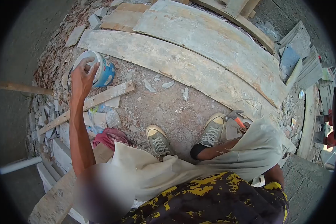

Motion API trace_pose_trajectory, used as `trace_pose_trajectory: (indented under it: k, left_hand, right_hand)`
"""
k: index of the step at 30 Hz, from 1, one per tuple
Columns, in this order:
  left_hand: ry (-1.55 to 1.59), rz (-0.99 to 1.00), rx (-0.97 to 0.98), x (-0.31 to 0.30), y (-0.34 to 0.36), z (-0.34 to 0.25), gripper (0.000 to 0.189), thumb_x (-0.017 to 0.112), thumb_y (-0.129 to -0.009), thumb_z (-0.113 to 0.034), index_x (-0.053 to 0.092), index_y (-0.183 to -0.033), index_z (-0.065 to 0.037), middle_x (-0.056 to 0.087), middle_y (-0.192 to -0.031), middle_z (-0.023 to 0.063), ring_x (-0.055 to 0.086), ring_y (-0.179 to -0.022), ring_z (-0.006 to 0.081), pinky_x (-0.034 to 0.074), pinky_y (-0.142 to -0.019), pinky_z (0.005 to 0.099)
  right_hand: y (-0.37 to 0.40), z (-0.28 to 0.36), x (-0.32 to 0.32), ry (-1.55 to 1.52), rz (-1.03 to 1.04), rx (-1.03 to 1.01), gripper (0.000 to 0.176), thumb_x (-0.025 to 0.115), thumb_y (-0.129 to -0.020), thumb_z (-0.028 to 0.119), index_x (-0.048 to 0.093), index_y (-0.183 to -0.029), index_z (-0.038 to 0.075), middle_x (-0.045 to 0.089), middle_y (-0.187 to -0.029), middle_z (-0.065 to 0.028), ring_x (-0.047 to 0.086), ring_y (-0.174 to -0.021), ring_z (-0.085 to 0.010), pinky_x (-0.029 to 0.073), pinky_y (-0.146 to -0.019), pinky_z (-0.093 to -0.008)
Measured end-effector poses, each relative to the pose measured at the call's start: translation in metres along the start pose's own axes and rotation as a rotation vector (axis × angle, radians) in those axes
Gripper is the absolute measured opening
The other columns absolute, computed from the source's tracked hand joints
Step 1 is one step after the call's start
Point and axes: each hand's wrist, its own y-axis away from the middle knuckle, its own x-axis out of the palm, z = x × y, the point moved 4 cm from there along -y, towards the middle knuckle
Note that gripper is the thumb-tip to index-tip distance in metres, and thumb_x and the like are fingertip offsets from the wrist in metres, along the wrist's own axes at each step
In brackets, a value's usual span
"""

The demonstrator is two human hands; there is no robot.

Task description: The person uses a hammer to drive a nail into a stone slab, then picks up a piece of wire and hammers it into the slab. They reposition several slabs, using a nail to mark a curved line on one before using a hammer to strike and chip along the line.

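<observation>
My left hand [84, 74] is over the mouth of a blue and white bucket [107, 73] at the upper left, its thumb and fingers apart and slightly bent. Nothing shows between them. Mostly hidden behind my bent knee, my right hand [245, 128] is closed on the orange handle of a hammer [233, 115]. The hammer's dark head lies just beside my right shoe [214, 130].
Long, worn boards [175, 59] stretch across the ground ahead. A narrow plank [89, 102], a dark red cloth [110, 137] and broken rubble [44, 115] are on the left. Stacked wood pieces [306, 67] stand at right, with a person's red-gloved hand [331, 140] at the edge.
</observation>
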Motion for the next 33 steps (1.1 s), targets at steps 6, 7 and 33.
trace_pose_trajectory:
  k: [6,7,33]
  left_hand:
    - [-0.121,0.802,0.262,0.098,0.009,-0.081,0.035,0.069,-0.085,-0.026,0.064,-0.108,-0.001,0.067,-0.088,0.0234,0.064,-0.078,0.0353,0.049,-0.075,0.0429]
    - [-0.218,0.880,0.334,0.113,0.012,-0.084,0.037,0.069,-0.084,-0.028,0.064,-0.108,-0.001,0.067,-0.090,0.0239,0.064,-0.082,0.0363,0.049,-0.078,0.0435]
    - [1.088,0.664,-0.992,0.325,0.167,-0.052,0.052,0.050,-0.098,-0.036,0.045,-0.128,0.006,0.063,-0.112,0.0240,0.066,-0.095,0.0327,0.059,-0.077,0.0394]
  right_hand:
    - [-0.084,0.118,0.020,-0.094,-0.215,-0.028,0.026,0.063,-0.088,0.027,0.061,-0.100,0.004,0.063,-0.090,-0.0190,0.062,-0.082,-0.0392,0.049,-0.073,-0.0451]
    - [-0.083,0.111,0.032,-0.110,-0.236,-0.052,0.026,0.063,-0.088,0.027,0.061,-0.100,0.004,0.063,-0.090,-0.0188,0.062,-0.082,-0.0390,0.049,-0.073,-0.0450]
    - [-0.262,0.085,-0.050,0.236,-0.909,-0.179,0.052,0.071,-0.082,0.032,0.053,-0.126,0.009,0.048,-0.133,-0.0138,0.045,-0.124,-0.0314,0.033,-0.104,-0.0498]
